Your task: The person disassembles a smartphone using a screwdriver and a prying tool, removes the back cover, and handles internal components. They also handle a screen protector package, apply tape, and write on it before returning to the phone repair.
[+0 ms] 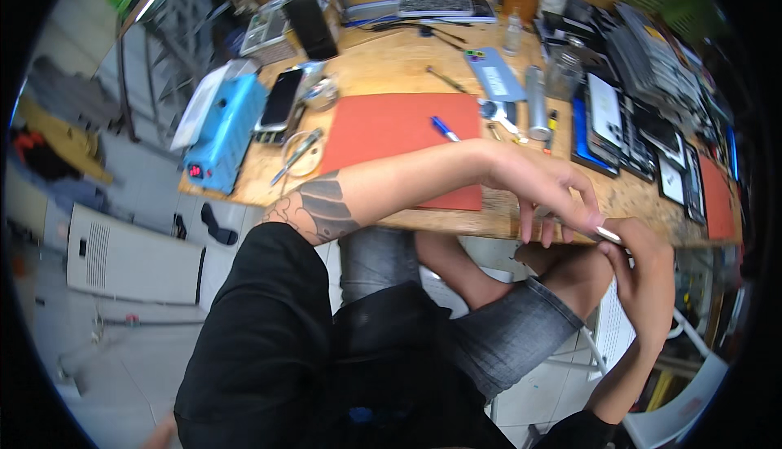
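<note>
My left arm reaches across the front of the bench, and my left hand (550, 184) hangs over its edge near my right knee. Its lower fingers are apart and curve down. One outstretched digit meets my right hand (648, 257), whose fingers are bent and closed at the contact. Between the two hands shows a small, pale sliver (607, 234); whether it is a fingernail or a separate object I cannot tell. Behind my left forearm lies an orange-red mat (391, 123), with a blue pen (444, 129) near its right side.
At left stand a blue device (226, 135) and a phone (283, 99). On the right are a silver cylinder (537, 103), a glass jar (564, 74) and stacked phones and parts (607, 115). The bench's front edge (505, 225) runs just beyond my knees.
</note>
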A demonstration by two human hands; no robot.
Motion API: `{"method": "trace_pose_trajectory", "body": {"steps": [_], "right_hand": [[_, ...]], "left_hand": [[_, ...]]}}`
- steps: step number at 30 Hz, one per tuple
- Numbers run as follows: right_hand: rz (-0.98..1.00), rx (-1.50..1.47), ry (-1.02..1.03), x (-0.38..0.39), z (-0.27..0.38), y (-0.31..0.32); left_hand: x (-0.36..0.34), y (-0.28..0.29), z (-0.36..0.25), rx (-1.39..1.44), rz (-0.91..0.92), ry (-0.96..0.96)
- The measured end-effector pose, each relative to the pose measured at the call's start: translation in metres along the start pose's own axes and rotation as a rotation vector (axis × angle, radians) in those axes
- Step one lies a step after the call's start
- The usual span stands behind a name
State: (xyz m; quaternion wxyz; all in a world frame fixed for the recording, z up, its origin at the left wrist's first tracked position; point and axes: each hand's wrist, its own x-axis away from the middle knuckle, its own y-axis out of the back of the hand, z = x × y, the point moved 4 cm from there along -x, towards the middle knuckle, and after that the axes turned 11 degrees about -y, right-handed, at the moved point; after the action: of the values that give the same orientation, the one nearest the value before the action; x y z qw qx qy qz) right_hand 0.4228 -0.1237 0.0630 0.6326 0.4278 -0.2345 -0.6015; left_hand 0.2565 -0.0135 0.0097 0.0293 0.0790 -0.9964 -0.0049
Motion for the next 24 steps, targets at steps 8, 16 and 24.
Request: {"method": "trace_pose_trajectory", "body": {"steps": [8,16,24], "right_hand": [[0.169,0.252,0.325,-0.073,0.124,-0.059],[0.022,0.007,0.764,-0.169,0.274,-0.22],[0.128,0.141,0.728,-0.185,0.292,-0.314]], "left_hand": [[0.146,-0.006,0.039,-0.365,-0.5,-0.031],[0.162,0.023,0.052,-1.038,-1.014,0.013],[0.155,0.033,0.063,-1.041,-1.122,0.209]]}}
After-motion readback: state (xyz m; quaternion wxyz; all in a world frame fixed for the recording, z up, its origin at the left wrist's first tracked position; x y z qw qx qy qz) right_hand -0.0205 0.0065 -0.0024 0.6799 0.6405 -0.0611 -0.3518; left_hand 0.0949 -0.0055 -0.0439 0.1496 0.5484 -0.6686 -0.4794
